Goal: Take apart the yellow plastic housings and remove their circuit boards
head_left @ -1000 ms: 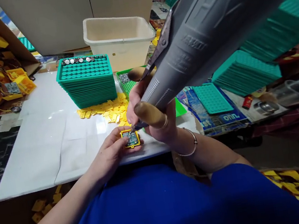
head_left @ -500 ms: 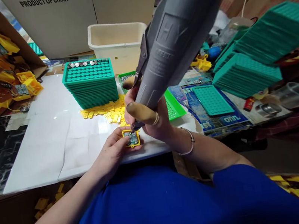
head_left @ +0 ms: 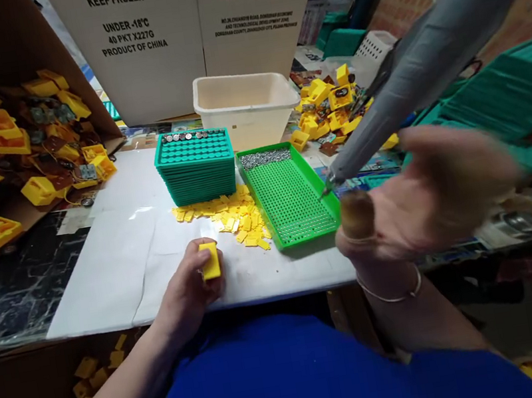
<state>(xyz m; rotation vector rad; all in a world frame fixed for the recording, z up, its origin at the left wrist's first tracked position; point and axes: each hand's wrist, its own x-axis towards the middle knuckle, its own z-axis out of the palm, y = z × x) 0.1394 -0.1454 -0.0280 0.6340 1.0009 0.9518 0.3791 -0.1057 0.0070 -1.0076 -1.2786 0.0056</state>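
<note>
My left hand (head_left: 190, 279) is closed around a small yellow plastic case (head_left: 210, 261), a plain yellow face of it turned up and the thumb on its edge. My right hand (head_left: 429, 207), blurred by motion, is open on the right with nothing in it. Brown finger cots cover some of its fingertips, one of them sharp enough to make out (head_left: 357, 215). Just beyond that hand hangs a grey electric screwdriver (head_left: 399, 80), tilted, its bit over the right edge of a green perforated tray (head_left: 291, 201). Small metal screws (head_left: 264, 158) lie at the tray's far end.
Loose yellow flat pieces (head_left: 244, 219) lie beside a stack of teal trays (head_left: 198, 179) with round metal parts on top. Behind stands a white bin (head_left: 243, 118). Yellow housings fill a cardboard box (head_left: 105, 110) at left; more housings (head_left: 326, 105) are heaped behind the screwdriver.
My right hand has let go of the screwdriver and moved right; the tool has swung up and right. The case in my left hand has turned, its circuit board now out of sight.
</note>
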